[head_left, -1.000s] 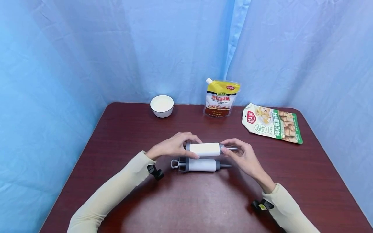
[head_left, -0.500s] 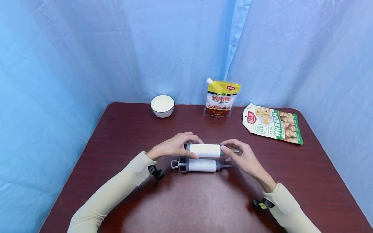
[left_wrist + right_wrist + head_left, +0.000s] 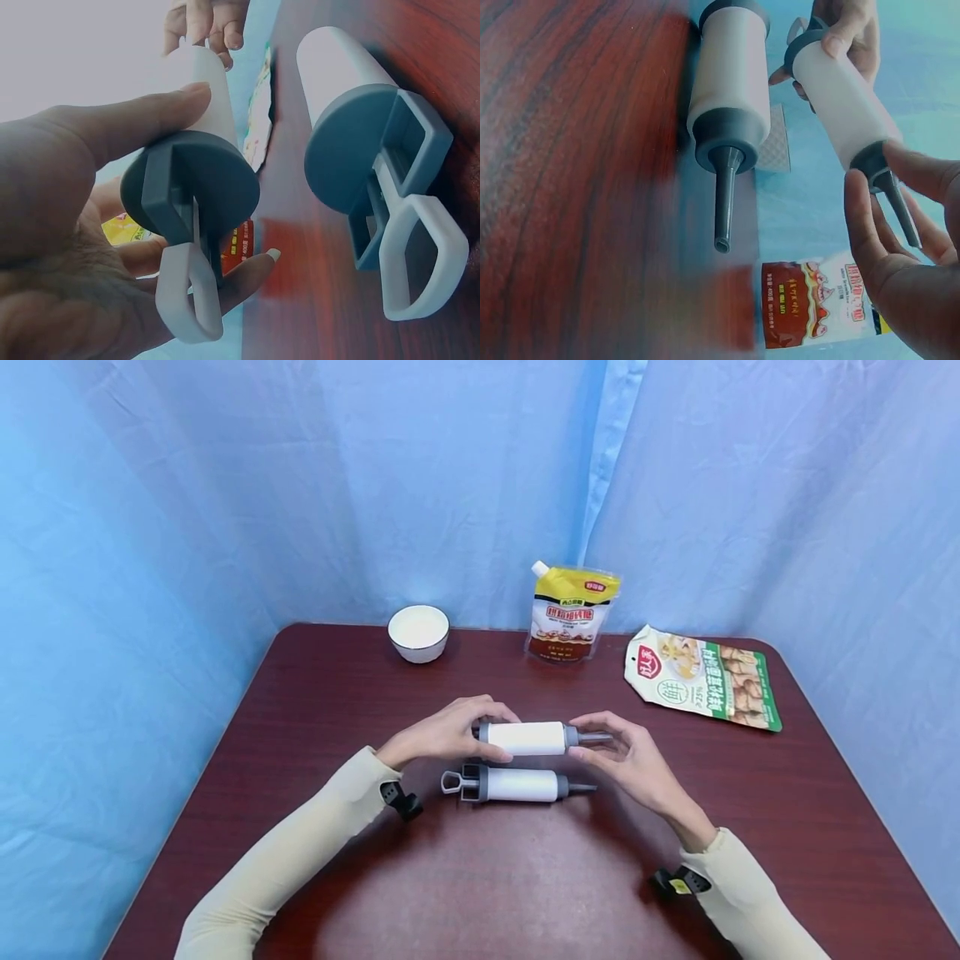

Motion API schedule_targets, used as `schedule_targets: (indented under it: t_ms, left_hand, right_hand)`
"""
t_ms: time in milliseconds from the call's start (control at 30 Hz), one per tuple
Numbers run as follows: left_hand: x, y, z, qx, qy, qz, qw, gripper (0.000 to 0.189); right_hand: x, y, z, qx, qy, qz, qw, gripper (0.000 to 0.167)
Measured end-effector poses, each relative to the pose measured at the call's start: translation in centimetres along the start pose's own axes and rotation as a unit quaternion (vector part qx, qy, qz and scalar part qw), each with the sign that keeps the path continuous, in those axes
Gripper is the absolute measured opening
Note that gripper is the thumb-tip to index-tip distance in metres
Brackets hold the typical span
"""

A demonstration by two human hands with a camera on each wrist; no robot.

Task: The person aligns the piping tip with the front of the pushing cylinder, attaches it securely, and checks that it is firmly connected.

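Note:
Two white icing syringes with grey end caps and long nozzles are in the head view. My left hand (image 3: 446,732) grips the upper icing syringe (image 3: 532,738) around its handle end, thumb along the white barrel. At the other end, the thumb and fingers of my right hand (image 3: 633,762) pinch the grey nozzle cap (image 3: 871,159). This syringe is held level above the table, its nozzle pointing right. Just in front of it the second icing syringe (image 3: 521,784) lies on the table, parallel, with its pull ring (image 3: 424,255) to the left.
A white bowl (image 3: 418,647) with a dark rim stands at the back of the dark red table (image 3: 480,877). To its right is an upright spouted pouch (image 3: 566,618) in yellow, white and brown. A green and white packet (image 3: 701,681) lies at the back right. Blue curtains surround the table.
The held icing syringe has risen slightly and moved a little away from the one on the table. My right fingers have shifted around the nozzle cap; my left hand keeps its grip.

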State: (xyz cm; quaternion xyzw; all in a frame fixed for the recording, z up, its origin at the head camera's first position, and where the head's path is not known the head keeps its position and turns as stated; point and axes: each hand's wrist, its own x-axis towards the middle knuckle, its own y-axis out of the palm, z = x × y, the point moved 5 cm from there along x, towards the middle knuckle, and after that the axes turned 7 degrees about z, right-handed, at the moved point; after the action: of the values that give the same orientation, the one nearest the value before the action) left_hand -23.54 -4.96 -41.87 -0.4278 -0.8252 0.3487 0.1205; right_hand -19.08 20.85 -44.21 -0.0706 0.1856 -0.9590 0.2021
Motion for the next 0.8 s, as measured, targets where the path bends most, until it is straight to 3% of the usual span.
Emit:
schedule_targets:
  t_ms: [133, 267, 400, 567, 800]
  left_hand:
    - [0.11, -0.04, -0.16, 0.005, 0.007, -0.005, 1.0000, 0.045]
    - [0.20, 0.14, -0.25, 0.004, 0.011, -0.004, 0.9999, 0.045]
    - [0.14, 0.28, -0.01, 0.003, 0.004, -0.002, 1.0000, 0.045]
    - [0.03, 0.24, 0.04, 0.000, 0.001, -0.009, 1.0000, 0.045]
    - [0.16, 0.19, -0.31, 0.008, 0.003, -0.038, 0.9992, 0.043]
  right_hand:
    - [0.09, -0.18, -0.33, -0.012, 0.015, 0.000, 0.9998, 0.029]
    - [0.07, -0.06, -0.76, -0.022, 0.028, 0.001, 0.9994, 0.034]
    - [-0.02, 0.18, -0.78, -0.010, 0.008, 0.009, 0.9999, 0.043]
    - [-0.04, 0.14, -0.58, 0.001, -0.025, 0.005, 0.9997, 0.037]
    - [-0.04, 0.23, -0.76, 0.014, -0.007, -0.019, 0.9997, 0.033]
